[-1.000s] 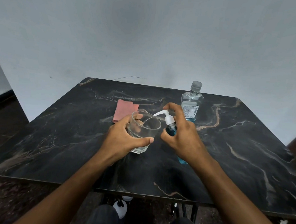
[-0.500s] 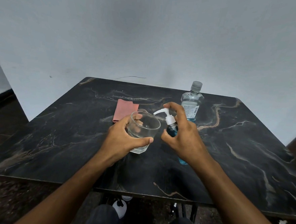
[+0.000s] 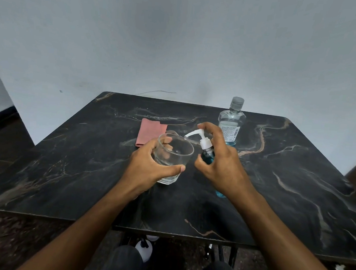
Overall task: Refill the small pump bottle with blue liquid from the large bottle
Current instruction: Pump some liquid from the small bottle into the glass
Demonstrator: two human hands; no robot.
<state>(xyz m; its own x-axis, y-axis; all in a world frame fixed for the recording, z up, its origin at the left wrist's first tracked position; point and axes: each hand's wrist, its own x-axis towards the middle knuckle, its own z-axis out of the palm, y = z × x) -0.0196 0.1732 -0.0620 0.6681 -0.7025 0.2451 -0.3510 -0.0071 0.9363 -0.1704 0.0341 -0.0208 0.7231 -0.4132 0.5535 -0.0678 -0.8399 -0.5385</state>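
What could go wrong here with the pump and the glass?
The pump nozzle sits right at the glass rim, so a squirt may miss onto the table. The glass is tilted in the left hand and could slip. The right hand could tip the pump bottle when pressing.

Plain room, likely home: bare grey wall [image 3: 179,40], dark marble-patterned table [image 3: 285,184] set against it, dark speckled floor [image 3: 7,245] seen below.

Your left hand [image 3: 147,164] and right hand [image 3: 223,165] are bare, with no sleeves. Your knees [image 3: 126,262] wear dark trousers.
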